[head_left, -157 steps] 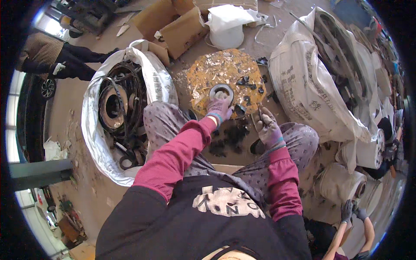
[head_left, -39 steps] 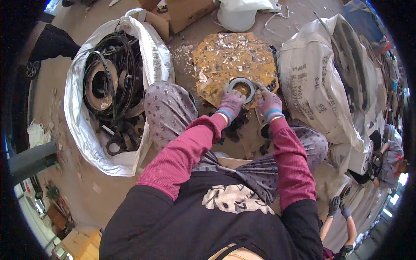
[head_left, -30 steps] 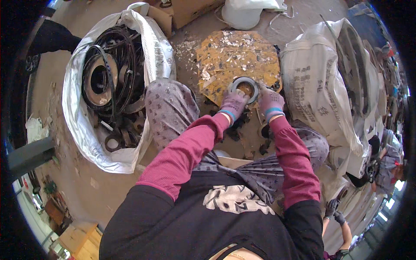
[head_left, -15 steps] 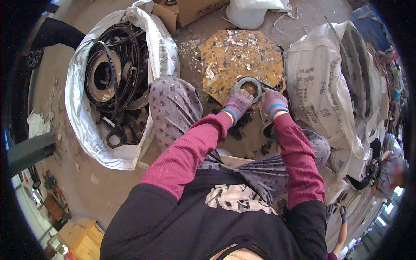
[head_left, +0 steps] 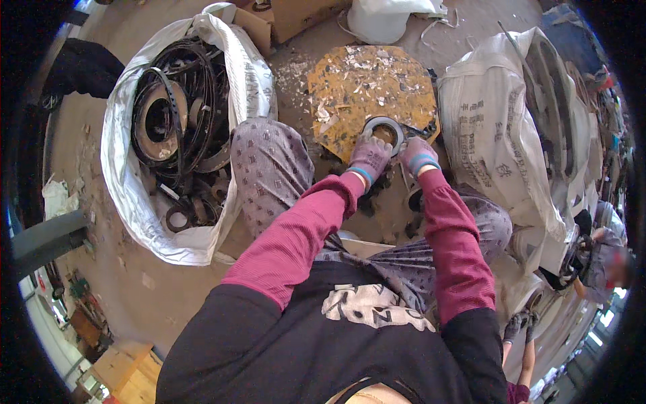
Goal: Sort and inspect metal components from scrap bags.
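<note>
In front of me lies a yellow octagonal board, its top scuffed and littered with pale flakes. A grey ring with a dark outer edge is tilted up at the board's near edge. My left hand, in a purplish glove with a blue cuff, grips the ring's near left side with closed fingers. Beside the ring's right side, my right hand is closed in a matching glove. What the right fingers pinch is hidden. A thin black strip sticks out past them over the board.
On the left stands a white woven sack holding black bands and rings. Another woven sack, full, leans at the right. A cardboard box and a white bag sit at the back. Another person's gloved hands show at lower right.
My right hand has shifted slightly left, closer to the ring. The black strip now shows more beyond its fingers. The left hand keeps its grip on the ring.
</note>
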